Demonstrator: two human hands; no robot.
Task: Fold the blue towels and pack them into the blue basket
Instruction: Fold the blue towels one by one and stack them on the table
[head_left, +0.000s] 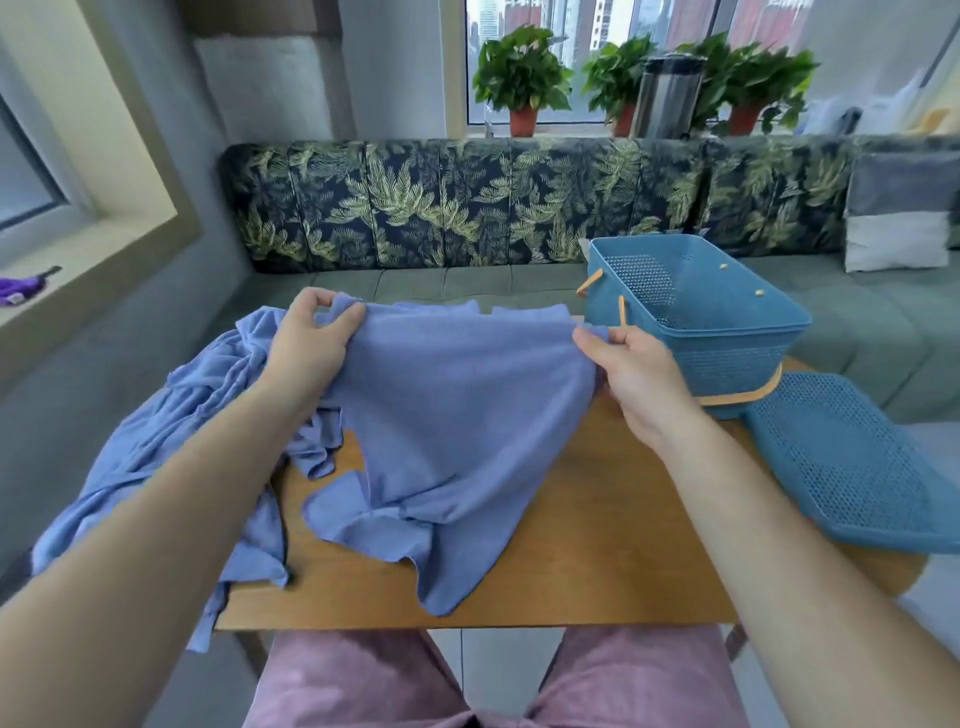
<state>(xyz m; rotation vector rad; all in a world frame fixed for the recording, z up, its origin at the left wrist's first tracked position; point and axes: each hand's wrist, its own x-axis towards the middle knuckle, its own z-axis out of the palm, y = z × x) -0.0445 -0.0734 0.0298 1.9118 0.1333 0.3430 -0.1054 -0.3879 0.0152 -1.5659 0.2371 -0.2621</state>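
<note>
Two knees in pink trousers (363, 686) sit nearest, tucked under the near edge of a wooden table (597, 545). Both bare forearms reach out over it. One blue towel (467, 415) is held up by its far edge, stretched between the hands, and its lower part drapes onto the tabletop, with a corner reaching the near edge. The left hand (309, 343) grips the towel's top left, thumb and fingers curled and clamped on the cloth. The right hand (634, 374) pinches the top right corner between thumb and forefinger, the other fingers curled beneath.

More blue towels lie in a rumpled heap (171, 431) on the left end of the table, spilling over its left side. At the table's right edge lies a perforated blue lid (857, 467), flat and partly overhanging. Just beyond it, on the far right corner, stands the blue basket (727, 358), open at the top, with tan handles, close beside the right hand.

Behind the table runs a sofa (415, 208) with a leaf-print back and a grey and white cushion (898, 218) at the right. Potted plants (522, 67) and a metal canister (667, 98) line the far window ledge. Something purple (21, 288) rests on the left sill.
</note>
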